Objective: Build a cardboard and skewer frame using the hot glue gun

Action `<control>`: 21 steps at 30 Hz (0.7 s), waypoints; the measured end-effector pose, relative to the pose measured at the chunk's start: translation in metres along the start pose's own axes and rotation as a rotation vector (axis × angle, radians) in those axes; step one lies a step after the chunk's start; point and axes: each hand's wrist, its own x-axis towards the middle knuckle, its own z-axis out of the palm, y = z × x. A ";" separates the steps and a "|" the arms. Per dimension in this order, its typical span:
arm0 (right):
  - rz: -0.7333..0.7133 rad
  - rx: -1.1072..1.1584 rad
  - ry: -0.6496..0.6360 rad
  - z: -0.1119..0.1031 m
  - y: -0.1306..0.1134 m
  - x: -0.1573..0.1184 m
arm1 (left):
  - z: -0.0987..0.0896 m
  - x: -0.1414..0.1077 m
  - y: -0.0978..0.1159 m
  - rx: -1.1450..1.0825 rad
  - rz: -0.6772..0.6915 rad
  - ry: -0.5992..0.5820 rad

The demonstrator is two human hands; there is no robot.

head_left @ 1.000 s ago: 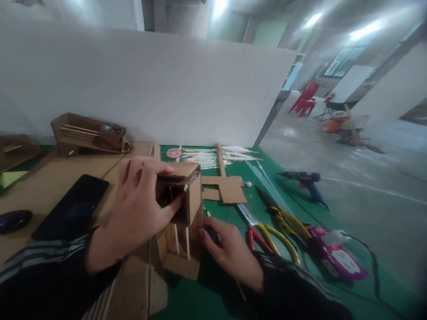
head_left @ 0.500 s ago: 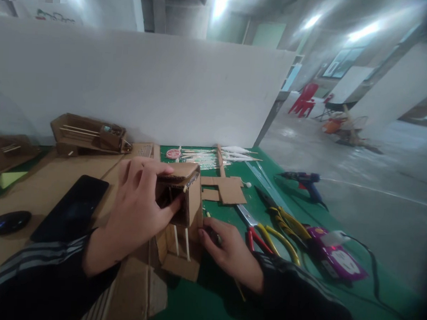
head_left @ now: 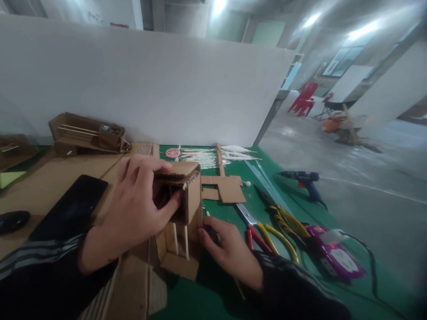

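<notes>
A cardboard box structure [head_left: 195, 197] with white sticks [head_left: 186, 243] inside stands at the centre of the head view. My left hand [head_left: 136, 211] grips its upper part, fingers over the top and thumb inside the opening. At the structure's right side is my right hand [head_left: 227, 250], its fingers curled and pinched around a thin stick [head_left: 239, 289] that sticks out below the palm. The stick's upper part is mostly hidden by the fingers.
Scissors [head_left: 248, 216], pliers [head_left: 290, 222], a purple power strip [head_left: 336, 255] and a glue gun [head_left: 304, 180] lie right. Cardboard pieces [head_left: 231, 190] and wrapped sticks [head_left: 202, 157] are behind. Left are a phone [head_left: 72, 205], a mouse [head_left: 7, 222] and another cardboard assembly [head_left: 87, 133].
The view has shifted very slightly. My left wrist has moved a little to the left, while both hands keep their holds.
</notes>
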 end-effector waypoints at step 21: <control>0.087 0.154 -0.017 -0.005 -0.004 0.003 | 0.004 -0.004 -0.001 -0.102 0.060 -0.149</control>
